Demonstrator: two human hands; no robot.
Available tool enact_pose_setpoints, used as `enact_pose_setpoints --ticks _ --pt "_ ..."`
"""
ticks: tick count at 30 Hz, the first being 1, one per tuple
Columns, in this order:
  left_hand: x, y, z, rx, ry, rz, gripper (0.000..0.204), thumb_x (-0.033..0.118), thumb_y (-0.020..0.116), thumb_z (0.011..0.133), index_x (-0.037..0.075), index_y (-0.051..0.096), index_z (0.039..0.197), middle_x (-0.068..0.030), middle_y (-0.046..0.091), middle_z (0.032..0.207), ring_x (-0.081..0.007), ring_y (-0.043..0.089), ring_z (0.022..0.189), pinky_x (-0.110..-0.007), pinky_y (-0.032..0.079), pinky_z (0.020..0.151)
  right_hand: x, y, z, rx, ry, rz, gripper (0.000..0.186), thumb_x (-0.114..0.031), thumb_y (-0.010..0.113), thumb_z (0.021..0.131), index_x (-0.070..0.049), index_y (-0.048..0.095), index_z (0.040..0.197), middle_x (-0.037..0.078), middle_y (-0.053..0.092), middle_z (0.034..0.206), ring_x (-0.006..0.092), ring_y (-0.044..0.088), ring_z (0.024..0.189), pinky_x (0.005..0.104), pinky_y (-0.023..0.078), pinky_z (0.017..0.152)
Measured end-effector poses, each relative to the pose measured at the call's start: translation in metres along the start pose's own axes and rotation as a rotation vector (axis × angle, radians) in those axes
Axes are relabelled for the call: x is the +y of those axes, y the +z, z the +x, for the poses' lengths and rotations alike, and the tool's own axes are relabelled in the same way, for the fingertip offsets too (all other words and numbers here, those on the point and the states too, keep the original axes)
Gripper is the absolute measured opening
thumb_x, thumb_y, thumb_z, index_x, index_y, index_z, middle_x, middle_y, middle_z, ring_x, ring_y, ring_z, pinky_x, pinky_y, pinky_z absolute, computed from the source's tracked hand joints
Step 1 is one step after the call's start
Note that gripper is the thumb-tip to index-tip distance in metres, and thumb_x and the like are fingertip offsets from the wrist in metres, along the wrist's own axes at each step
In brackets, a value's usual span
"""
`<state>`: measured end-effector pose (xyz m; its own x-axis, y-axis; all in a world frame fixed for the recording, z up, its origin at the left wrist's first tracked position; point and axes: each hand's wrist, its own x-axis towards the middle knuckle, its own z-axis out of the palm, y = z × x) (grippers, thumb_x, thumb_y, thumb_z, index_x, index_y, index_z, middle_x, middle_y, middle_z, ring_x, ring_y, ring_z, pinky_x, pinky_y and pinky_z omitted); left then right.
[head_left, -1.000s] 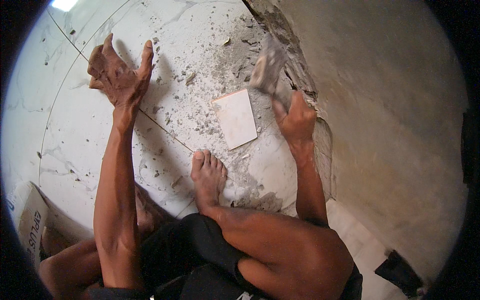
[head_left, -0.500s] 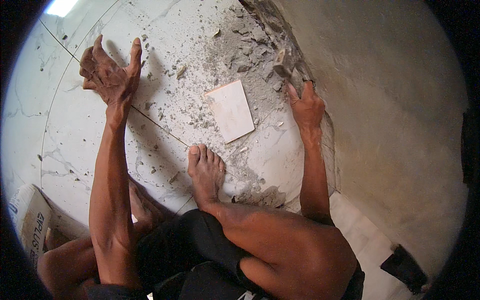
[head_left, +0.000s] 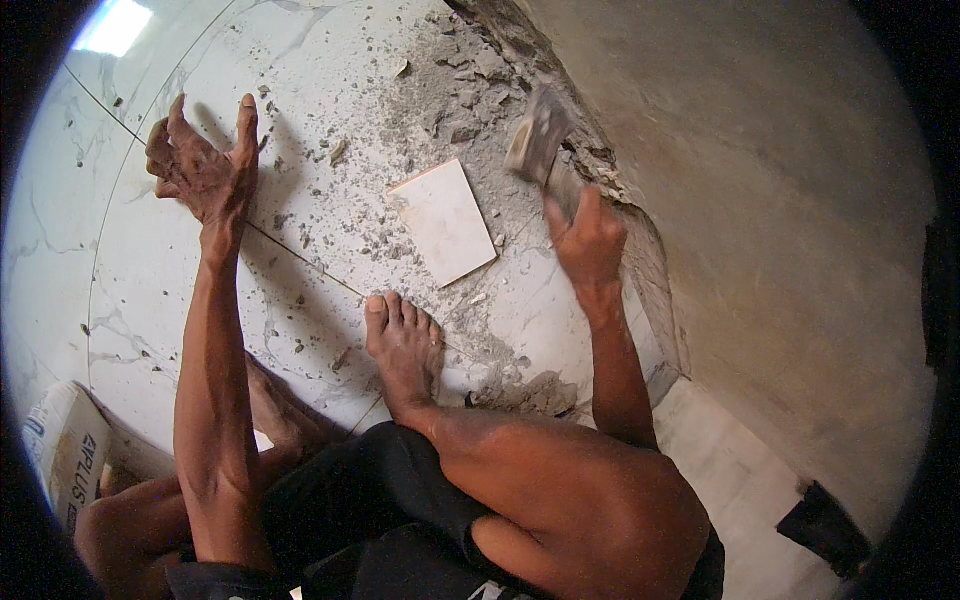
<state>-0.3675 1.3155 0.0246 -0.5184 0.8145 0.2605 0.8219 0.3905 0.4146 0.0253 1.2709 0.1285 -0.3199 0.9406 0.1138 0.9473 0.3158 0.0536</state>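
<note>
In my right hand (head_left: pixel 593 245) is a hammer (head_left: pixel 540 135), its head raised beside the foot of the wall and smeared by motion. My fingers are wrapped round its handle, which is mostly hidden by the hand. My left hand (head_left: pixel 208 168) hovers over the floor tiles at the left, palm up, fingers loosely bent and apart, with nothing in it. Between the hands a cut piece of white tile (head_left: pixel 448 225) lies on the floor among grey crumbs. Broken mortar rubble (head_left: pixel 465 100) is heaped along the wall, close to the hammer.
A grey plastered wall (head_left: pixel 760 220) rises at the right, its lower edge chipped. My bare foot (head_left: pixel 405 345) rests on the marbled floor tiles (head_left: pixel 130 260). A patch of broken mortar (head_left: pixel 535 393) lies near my shin. At the lower left stands a printed carton (head_left: pixel 75 450); a black object (head_left: pixel 825 530) lies lower right.
My right hand has come slightly down and left, and the hammer head has swung up and left, away from the wall's foot. The left hand stays open in much the same pose.
</note>
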Motion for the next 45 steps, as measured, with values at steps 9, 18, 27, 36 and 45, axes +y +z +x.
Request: enact_pose_setpoints --ticks 9,18,27,36,45 --pt "0.005 0.002 0.002 0.015 0.011 -0.012 0.083 0.064 0.066 0.075 0.014 0.042 0.136 -0.0166 0.035 0.132 -0.0336 0.027 0.128 -0.059 0.021 0.100 0.016 -0.001 0.001 -0.141 0.207 -0.043 0.039 -0.037 0.066 0.087 -0.001 0.053 0.086 0.014 0.055 0.055 0.0285 0.057 0.045 0.0383 0.045 0.041" --pt "0.002 0.005 0.004 0.025 0.043 0.000 0.085 0.067 0.062 0.075 0.006 0.044 0.132 -0.0135 0.032 0.123 -0.0293 0.025 0.121 -0.056 0.021 0.094 0.031 -0.007 -0.013 -0.141 0.105 -0.132 0.038 -0.037 0.065 0.088 -0.001 0.054 0.085 0.011 0.053 0.058 0.0248 0.054 0.046 0.0348 0.043 0.041" --pt "-0.007 0.006 0.005 0.035 0.071 0.045 0.087 0.069 0.063 0.073 0.008 0.044 0.132 -0.0129 0.031 0.122 -0.0291 0.025 0.120 -0.057 0.023 0.092 0.055 -0.006 -0.021 -0.073 0.175 -0.090 0.044 -0.043 0.066 0.086 0.000 0.056 0.086 0.011 0.052 0.057 0.0267 0.055 0.045 0.0360 0.046 0.042" --pt "-0.005 0.010 0.001 0.049 0.088 0.061 0.087 0.070 0.063 0.073 0.009 0.045 0.132 -0.0120 0.034 0.119 -0.0291 0.026 0.119 -0.054 0.024 0.091 0.043 -0.017 -0.032 -0.140 0.129 -0.078 0.041 -0.039 0.068 0.084 0.000 0.054 0.086 0.016 0.056 0.061 0.0316 0.060 0.052 0.0389 0.047 0.046" --pt "-0.003 0.005 0.001 0.038 0.032 0.044 0.085 0.068 0.063 0.073 0.010 0.044 0.133 -0.0118 0.034 0.122 -0.0301 0.027 0.122 -0.056 0.023 0.094 0.027 -0.041 -0.035 -0.017 -0.072 0.263 0.040 -0.037 0.066 0.086 0.000 0.055 0.092 0.021 0.060 0.065 0.0354 0.062 0.057 0.0428 0.048 0.049"
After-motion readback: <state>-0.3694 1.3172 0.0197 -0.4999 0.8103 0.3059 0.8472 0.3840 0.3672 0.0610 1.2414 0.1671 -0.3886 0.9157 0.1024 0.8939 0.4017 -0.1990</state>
